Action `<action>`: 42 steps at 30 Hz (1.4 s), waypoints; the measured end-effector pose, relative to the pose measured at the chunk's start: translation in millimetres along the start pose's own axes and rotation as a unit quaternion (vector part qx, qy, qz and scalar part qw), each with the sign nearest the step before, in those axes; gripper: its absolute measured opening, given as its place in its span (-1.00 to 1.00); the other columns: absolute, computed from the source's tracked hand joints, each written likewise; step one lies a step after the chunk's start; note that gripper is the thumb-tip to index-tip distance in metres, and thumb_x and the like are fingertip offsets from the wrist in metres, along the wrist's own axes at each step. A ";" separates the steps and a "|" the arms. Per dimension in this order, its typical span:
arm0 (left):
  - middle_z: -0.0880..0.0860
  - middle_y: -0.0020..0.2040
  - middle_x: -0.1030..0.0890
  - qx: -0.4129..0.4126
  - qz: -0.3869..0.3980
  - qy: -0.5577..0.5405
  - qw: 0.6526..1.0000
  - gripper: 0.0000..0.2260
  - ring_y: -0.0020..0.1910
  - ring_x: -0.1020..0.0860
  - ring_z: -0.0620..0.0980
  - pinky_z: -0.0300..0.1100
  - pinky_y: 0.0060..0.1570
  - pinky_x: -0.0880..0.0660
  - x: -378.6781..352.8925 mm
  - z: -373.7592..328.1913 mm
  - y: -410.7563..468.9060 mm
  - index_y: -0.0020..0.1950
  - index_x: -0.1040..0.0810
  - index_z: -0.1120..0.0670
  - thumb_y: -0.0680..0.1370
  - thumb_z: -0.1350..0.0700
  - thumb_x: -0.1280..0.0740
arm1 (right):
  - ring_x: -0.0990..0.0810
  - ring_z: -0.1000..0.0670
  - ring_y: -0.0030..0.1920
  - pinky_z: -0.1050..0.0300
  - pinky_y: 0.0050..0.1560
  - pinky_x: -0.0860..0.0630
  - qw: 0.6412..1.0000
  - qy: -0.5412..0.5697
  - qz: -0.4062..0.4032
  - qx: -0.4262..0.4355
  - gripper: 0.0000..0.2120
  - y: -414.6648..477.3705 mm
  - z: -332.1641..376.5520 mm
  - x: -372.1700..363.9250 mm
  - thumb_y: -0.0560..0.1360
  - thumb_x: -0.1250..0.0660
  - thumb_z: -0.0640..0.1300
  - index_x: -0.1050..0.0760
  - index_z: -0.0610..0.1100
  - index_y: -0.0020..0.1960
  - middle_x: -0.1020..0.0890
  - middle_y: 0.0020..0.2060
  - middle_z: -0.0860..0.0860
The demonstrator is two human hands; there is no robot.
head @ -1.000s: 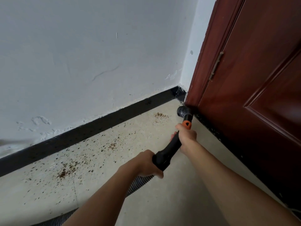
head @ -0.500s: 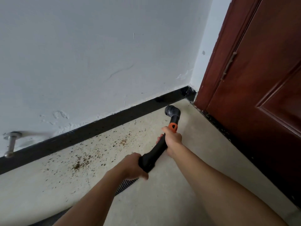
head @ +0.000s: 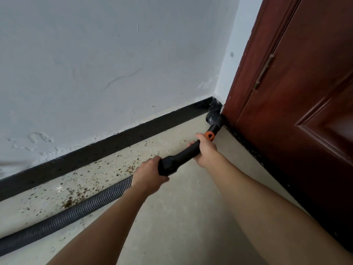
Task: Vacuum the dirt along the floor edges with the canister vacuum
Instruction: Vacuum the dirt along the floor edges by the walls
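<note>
A black vacuum wand (head: 181, 155) with an orange clip (head: 209, 136) points into the floor corner. Its round nozzle (head: 213, 118) sits against the black baseboard (head: 118, 139) beside the door frame. My right hand (head: 206, 150) grips the wand just below the orange clip. My left hand (head: 148, 175) holds the wand's thick rear end where the grey ribbed hose (head: 72, 211) joins it. Brown dirt specks (head: 80, 192) lie scattered on the beige floor along the baseboard, thickest at the lower left. The canister is out of view.
A dark red wooden door (head: 298, 92) fills the right side, its bottom edge running along the floor. A pale painted wall (head: 107, 60) rises above the baseboard. The hose trails along the floor to the lower left edge.
The nozzle moved from the patch of floor by the baseboard right into the corner at the door frame. Both hands followed it, and the hose now lies along the dirt strip.
</note>
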State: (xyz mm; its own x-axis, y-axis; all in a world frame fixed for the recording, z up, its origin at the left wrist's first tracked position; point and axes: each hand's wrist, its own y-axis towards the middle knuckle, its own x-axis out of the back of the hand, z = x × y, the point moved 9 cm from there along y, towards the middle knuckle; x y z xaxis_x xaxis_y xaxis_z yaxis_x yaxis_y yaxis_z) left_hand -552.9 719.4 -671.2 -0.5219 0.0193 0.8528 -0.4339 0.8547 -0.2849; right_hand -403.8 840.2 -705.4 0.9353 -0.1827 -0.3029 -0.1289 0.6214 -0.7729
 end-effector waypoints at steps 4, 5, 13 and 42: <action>-0.02 0.02 -0.57 0.010 0.001 -0.010 1.000 -0.58 -0.04 -0.54 -0.02 -0.02 0.03 -0.56 -4.1 3.6 15.5 0.24 -0.43 -0.03 0.44 -0.01 -0.48 | -0.67 -0.11 -0.16 0.08 -0.31 -0.64 1.000 -0.023 -0.005 0.012 -0.68 19.4 9.2 -21.3 0.47 -0.47 -0.16 -0.46 -0.23 0.14 -0.59 -0.14 -0.14; -0.01 0.02 -0.57 0.012 0.004 -0.015 1.000 -0.58 -0.04 -0.54 -0.01 -0.02 0.02 -0.56 -4.7 2.7 19.0 0.23 -0.42 -0.03 0.44 0.00 -0.48 | -0.67 -0.12 -0.13 0.07 -0.29 -0.66 0.999 -0.030 -0.015 0.022 -0.68 24.6 12.0 -23.7 0.47 -0.47 -0.17 -0.46 -0.24 0.14 -0.59 -0.16 -0.14; 0.00 -0.02 -0.58 -0.006 0.074 -0.023 0.997 -0.60 -0.08 -0.56 0.01 0.02 -0.03 -0.58 -30.9 -6.3 13.9 0.15 -0.43 -0.04 0.39 -0.05 -0.48 | -0.64 -0.05 -0.33 0.06 -0.20 -0.67 0.990 -0.098 -0.067 0.082 -0.78 26.7 21.4 -3.5 0.48 -0.41 -0.19 -0.44 -0.21 0.06 -0.62 -0.21 -0.12; -0.07 -0.10 -0.56 0.005 0.159 0.042 0.986 -0.65 -0.09 -0.52 -0.08 -0.20 -0.10 -0.44 10.0 64.0 -91.2 0.01 -0.46 -0.07 0.33 0.14 -0.52 | -0.71 -0.04 -0.28 0.14 -0.21 -0.63 0.997 -0.039 -0.058 0.020 -0.72 -93.7 -122.0 2.9 0.50 -0.40 -0.14 -0.44 -0.17 0.16 -0.66 -0.16 -0.11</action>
State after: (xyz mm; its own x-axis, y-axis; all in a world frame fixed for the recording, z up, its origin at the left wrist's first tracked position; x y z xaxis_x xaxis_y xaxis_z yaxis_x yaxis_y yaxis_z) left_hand -565.6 608.5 -664.6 -0.5699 0.3289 0.7530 -0.2649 0.7939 -0.5473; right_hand -429.2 688.5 -701.8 0.9661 -0.1969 -0.1670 -0.0059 0.6299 -0.7766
